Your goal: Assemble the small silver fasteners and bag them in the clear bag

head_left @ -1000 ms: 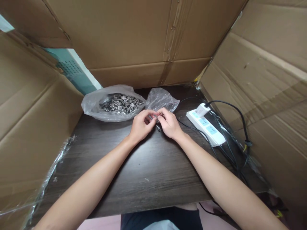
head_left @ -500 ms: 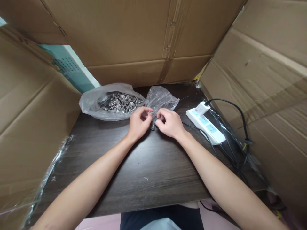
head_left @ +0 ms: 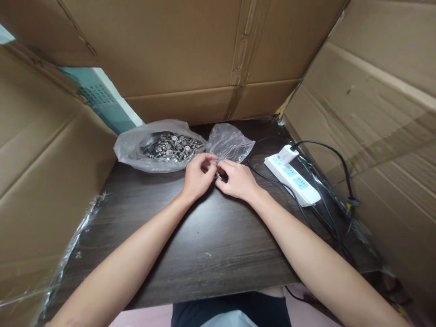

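My left hand (head_left: 198,176) and my right hand (head_left: 236,180) meet over the middle of the table, fingertips nearly touching. Dark, shiny small metal parts (head_left: 218,175) show in the gap between them, at my right thumb and fingers. The left thumb and forefinger are pinched together; what they hold is hidden. Just beyond my fingers lies a small clear plastic bag (head_left: 230,138), its near end reaching under the hands. To the left, a larger translucent plastic bag (head_left: 127,147) lies open, full of small round-headed metal parts (head_left: 173,146).
A white power strip (head_left: 308,195) with a plugged-in white adapter (head_left: 286,155) lies on the right. Black cables (head_left: 340,156) run around it. Cardboard walls (head_left: 190,50) enclose the dark wooden table (head_left: 190,254) at the back and both sides.
My right hand has shifted left against the left one, its fingers now covering most of the metal parts that showed below the hands. The left hand has barely moved.
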A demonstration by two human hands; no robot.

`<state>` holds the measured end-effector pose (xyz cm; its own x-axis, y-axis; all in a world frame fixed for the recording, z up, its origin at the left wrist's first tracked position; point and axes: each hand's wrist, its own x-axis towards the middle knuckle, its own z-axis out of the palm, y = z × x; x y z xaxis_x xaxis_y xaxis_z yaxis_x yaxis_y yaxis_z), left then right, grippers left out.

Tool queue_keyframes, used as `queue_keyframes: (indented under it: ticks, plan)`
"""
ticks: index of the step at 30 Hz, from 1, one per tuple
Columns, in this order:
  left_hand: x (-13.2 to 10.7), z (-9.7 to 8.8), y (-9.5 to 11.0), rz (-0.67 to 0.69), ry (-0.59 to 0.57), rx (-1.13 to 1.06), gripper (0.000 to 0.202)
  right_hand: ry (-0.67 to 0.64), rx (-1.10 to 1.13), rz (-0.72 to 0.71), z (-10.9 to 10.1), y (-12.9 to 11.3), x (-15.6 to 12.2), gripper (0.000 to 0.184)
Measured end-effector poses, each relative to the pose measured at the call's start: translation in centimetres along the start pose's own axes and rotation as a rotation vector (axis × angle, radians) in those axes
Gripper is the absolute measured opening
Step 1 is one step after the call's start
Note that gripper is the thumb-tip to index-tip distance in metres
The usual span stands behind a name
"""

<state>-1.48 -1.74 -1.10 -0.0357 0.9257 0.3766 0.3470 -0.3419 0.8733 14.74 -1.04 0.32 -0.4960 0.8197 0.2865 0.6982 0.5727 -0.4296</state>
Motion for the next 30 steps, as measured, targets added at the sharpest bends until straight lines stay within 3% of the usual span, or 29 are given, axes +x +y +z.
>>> queue_keyframes:
  ticks: [9,18,30]
  plan:
    - [0.1,0.0,-0.2,0.009,0.007,0.041,0.018,0.101,0.164,-0.144,1.1,1.2,0.3,0.016]
    - [0.2,0.0,0.3,-0.003,-0.038,0.096,0.020,0.297,0.236,-0.119,0.8,1.1,0.5,0.013]
    - [0.1,-0.1,0.7,-0.067,-0.061,-0.016,0.023,0.362,0.312,-0.111,0.9,0.9,0.4,0.015]
